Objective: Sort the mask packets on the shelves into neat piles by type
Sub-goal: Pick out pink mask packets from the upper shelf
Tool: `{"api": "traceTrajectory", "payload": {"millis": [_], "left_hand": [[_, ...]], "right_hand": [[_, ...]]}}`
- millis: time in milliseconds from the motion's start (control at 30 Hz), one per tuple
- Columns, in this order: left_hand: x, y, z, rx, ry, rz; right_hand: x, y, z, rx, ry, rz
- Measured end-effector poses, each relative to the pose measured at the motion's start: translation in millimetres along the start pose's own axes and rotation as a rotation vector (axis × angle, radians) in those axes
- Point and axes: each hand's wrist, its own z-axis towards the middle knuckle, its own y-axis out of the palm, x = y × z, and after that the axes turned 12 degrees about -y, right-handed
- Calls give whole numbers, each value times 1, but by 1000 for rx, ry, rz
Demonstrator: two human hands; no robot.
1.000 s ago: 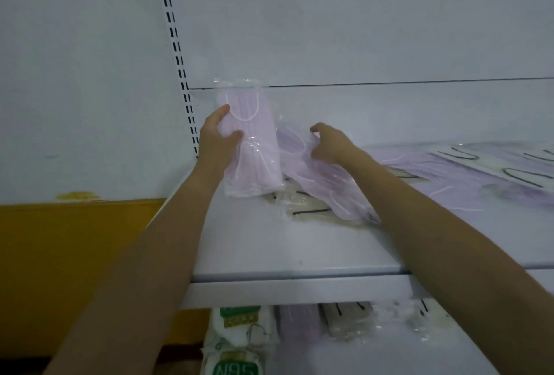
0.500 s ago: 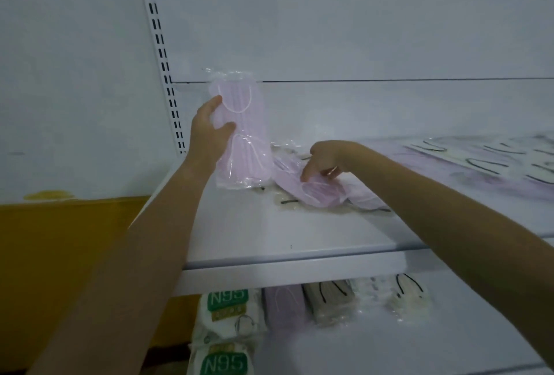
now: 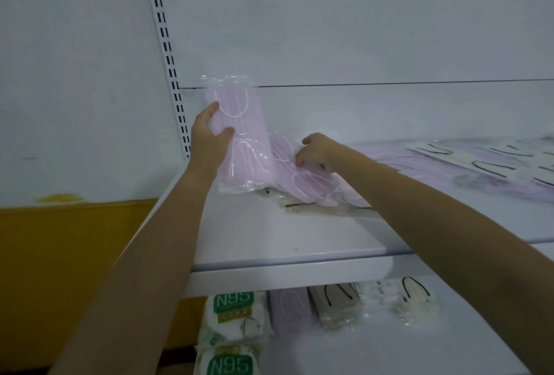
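Standing on its lower edge at the left end of the upper shelf (image 3: 269, 233), the pink mask packet (image 3: 242, 135) is clasped by the left grip (image 3: 209, 141), thumb across the near face. The upright hold is judged a way to square the pile and keep one type collected while more is gathered.

Right grip (image 3: 317, 151): fingers curled down onto the loose pink packet (image 3: 305, 185) lying just right of the upright one, apparently pinching its wrapper. Judged next in line for the pink pile.

A beige packet (image 3: 302, 206) with a black ear loop lies partly under the loose pink one, so types are mixed here.

Counts, upper shelf:
- pink held upright: one bundle; the number inside cannot be told.
- pink loose under the right grip: at least one, overlapping.
- beige beneath: at least one.
- scattered packets (image 3: 494, 165) at far right, pink and beige: blurred, not countable.

Counts, lower shelf (image 3: 359, 350):
- N95 packets (image 3: 236, 302): two seen.
- purple pile (image 3: 289, 308): one.
- beige pile (image 3: 335, 302): one.
- cream packet (image 3: 415, 293): one.
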Motion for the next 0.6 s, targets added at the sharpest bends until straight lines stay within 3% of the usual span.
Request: {"api": "traceTrajectory", "payload": {"millis": [100, 267, 333, 400, 467, 600], "left_hand": [[-1, -3, 4, 45, -20, -40], [0, -1, 4, 62, -19, -70], [1, 5, 2, 46, -3, -75], [4, 15, -3, 23, 15, -96], [7, 29, -8, -13, 36, -90], [13, 66, -18, -99, 95, 51]], "right_hand": [[-9, -15, 0, 50, -7, 171], [-22, -96, -2, 297, -225, 885], [-19, -141, -10, 283, -297, 931], [-11, -179, -29, 164, -391, 868], [2, -198, -48, -42, -394, 614], [48, -175, -52, -347, -174, -71]]}}
